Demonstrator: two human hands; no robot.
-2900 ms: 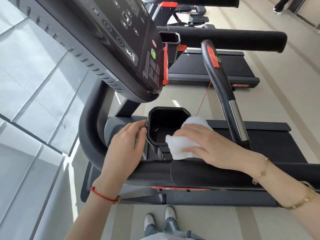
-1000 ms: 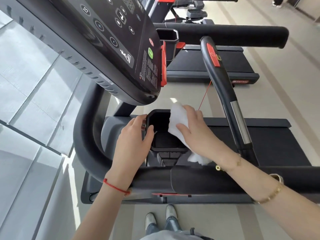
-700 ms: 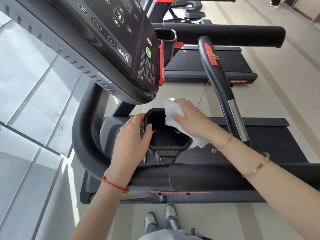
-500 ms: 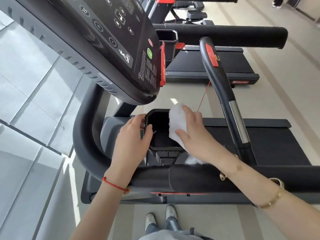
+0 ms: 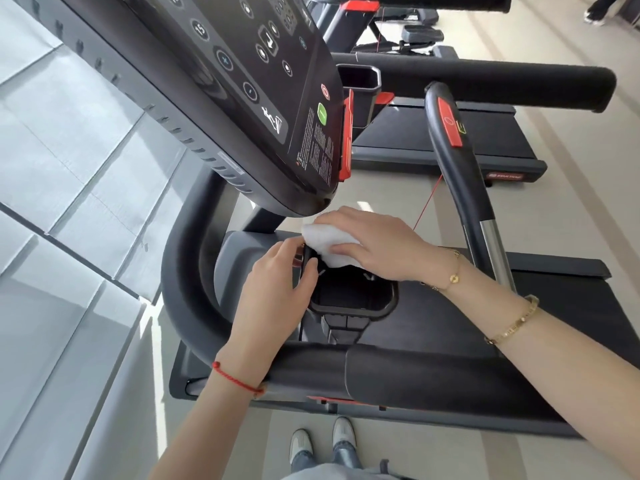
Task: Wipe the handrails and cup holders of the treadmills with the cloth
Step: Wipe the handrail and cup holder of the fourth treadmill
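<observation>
A black cup holder (image 5: 353, 308) sits below the treadmill console (image 5: 242, 81). My right hand (image 5: 374, 247) presses a white cloth (image 5: 329, 244) onto the holder's far rim, fingers laid over the cloth. My left hand (image 5: 273, 289) grips the holder's left rim, thumb hooked over the edge. The black padded handrail (image 5: 398, 372) runs across in front of me, under both forearms. A second handrail (image 5: 460, 174) with a red tab and a chrome section rises at the right.
The running belt (image 5: 554, 306) lies beyond the handrail. A neighbouring treadmill with its own cup holder (image 5: 358, 84) and long black handrail (image 5: 502, 84) stands farther back. A glass wall (image 5: 69, 202) fills the left. My shoes (image 5: 322, 445) stand on the beige floor.
My right hand has slid the cloth from the holder's right inner side up to its far left rim. The left hand has kept its grip on the left rim.
</observation>
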